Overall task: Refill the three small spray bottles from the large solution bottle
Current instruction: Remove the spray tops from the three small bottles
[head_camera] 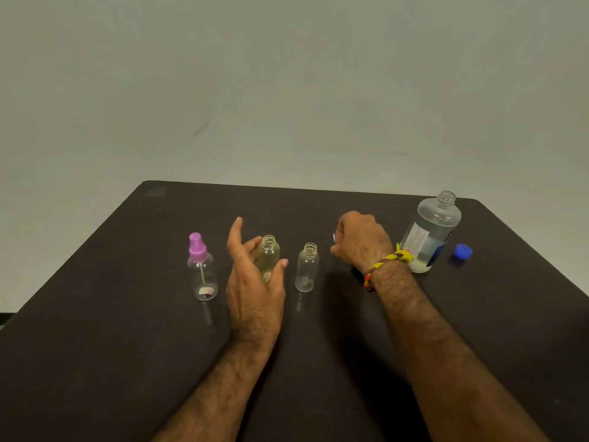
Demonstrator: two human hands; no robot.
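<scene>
Three small clear spray bottles stand in a row on the dark table (127,314). The left bottle (204,275) wears a purple spray head. The middle bottle (269,255) has an open neck, and my left hand (255,282) holds it loosely between thumb and fingers, index finger raised. The right bottle (306,269) stands free, open-necked and empty. My right hand (360,240) hovers to its right with curled fingers that pinch a small pale object (334,238), mostly hidden. The large solution bottle (430,234) stands uncapped behind my right wrist, partly full of clear liquid.
A blue cap (462,252) lies right of the large bottle near the table's right edge. A small dark item (356,272) lies half hidden under my right wrist. A plain wall rises behind the table's far edge.
</scene>
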